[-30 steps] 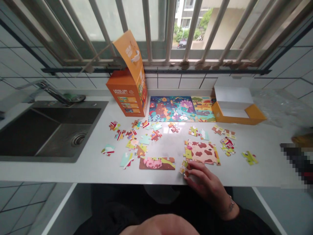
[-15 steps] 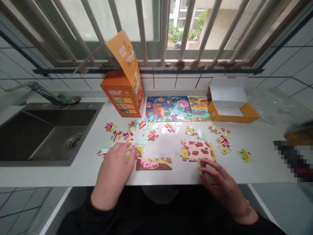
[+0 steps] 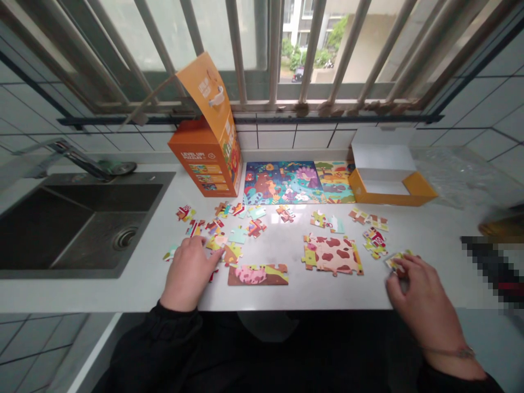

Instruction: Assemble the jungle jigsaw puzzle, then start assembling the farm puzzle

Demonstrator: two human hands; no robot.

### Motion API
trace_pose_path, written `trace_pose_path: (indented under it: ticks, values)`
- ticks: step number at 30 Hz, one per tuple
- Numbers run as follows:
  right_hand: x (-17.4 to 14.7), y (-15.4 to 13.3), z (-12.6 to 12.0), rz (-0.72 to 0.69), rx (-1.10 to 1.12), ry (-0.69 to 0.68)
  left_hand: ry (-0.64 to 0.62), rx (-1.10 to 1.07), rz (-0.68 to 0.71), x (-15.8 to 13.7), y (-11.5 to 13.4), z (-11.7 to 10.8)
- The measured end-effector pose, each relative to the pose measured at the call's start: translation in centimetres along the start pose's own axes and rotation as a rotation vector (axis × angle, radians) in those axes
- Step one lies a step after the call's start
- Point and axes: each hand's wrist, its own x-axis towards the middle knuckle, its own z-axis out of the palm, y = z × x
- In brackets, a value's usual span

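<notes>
My right hand point(image 3: 426, 297) is closed at the fingertips on a yellow-and-white puzzle piece point(image 3: 393, 262), low over the counter's right side. A green puzzle piece seen there earlier is hidden or merged with it from this angle. To the left lies the joined cow section point(image 3: 333, 254), brown spots on cream. My left hand point(image 3: 187, 275) rests palm down on the counter, thumb apart from the fingers, beside a yellow-green puzzle piece point(image 3: 233, 255); its fingertips partly cover other pieces. Between the hands sits the joined pig strip point(image 3: 257, 274).
Loose pieces lie around the counter point(image 3: 286, 297). Behind them are a finished forest puzzle point(image 3: 282, 183), an orange puzzle box point(image 3: 207, 169) with its lid up, and an open yellow box point(image 3: 388, 191). A sink point(image 3: 149, 224) is at left, barred window behind.
My right hand has moved right with a puzzle piece, away from the cow section's lower edge. My left hand has drawn back slightly, showing more of the pieces near it.
</notes>
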Motion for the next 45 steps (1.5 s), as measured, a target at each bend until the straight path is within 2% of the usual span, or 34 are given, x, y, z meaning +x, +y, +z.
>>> trace_pose_path:
  ticks: [5,10,13,16,19,22,24,27,30,34,37,39,40,43,45]
  values:
    - [-0.1,0.6,0.6,0.006,-0.012,0.002,-0.008,-0.050,0.006,0.8,-1.6,0.2]
    - [-0.1,1.1,0.9,0.033,-0.071,-0.020,-0.046,-0.205,-0.044,1.7,-1.9,-0.7]
    - [0.0,0.9,0.7,0.035,-0.102,-0.015,-0.044,-0.354,-0.075,1.6,-2.1,-1.3]
    - [0.3,-0.2,0.0,0.033,-0.100,0.009,0.005,-0.626,-0.066,1.3,-1.8,-1.5]
    - [1.0,-2.8,-0.9,0.014,-0.039,0.051,-0.053,-1.025,-0.111,0.2,-0.3,-1.3]
    - [1.6,-6.9,-1.8,-0.045,0.113,0.072,-0.206,-1.381,-0.177,-1.8,2.6,-1.0]
    - [2.0,-10.1,-2.3,-0.086,0.256,0.062,-0.330,-1.514,-0.212,-3.5,4.9,-0.9]
    - [2.7,-14.5,-2.7,-0.098,0.487,-0.031,-0.492,-1.601,-0.195,-5.9,7.9,-0.7]
    - [3.2,-17.7,-2.4,-0.024,0.698,-0.163,-0.589,-1.603,-0.161,-7.4,9.9,-0.4]
    - [3.9,-19.8,-1.4,0.174,0.955,-0.368,-0.658,-1.579,-0.118,-8.4,11.1,0.2]
    - [4.5,-20.4,-0.5,0.294,1.119,-0.460,-0.680,-1.550,-0.051,-8.9,11.2,0.7]
    - [5.1,-20.5,0.2,0.325,1.170,-0.513,-0.610,-1.424,0.041,-9.1,10.7,1.1]
    - [5.4,-20.6,0.6,0.333,1.175,-0.533,-0.512,-1.307,0.109,-9.3,10.3,1.3]
    - [6.7,-20.8,1.7,0.345,1.121,-0.543,-0.079,-0.849,0.387,-9.6,8.6,2.2]
    - [7.6,-21.2,2.4,0.310,1.041,-0.542,0.124,-0.618,0.584,-10.0,7.5,3.2]
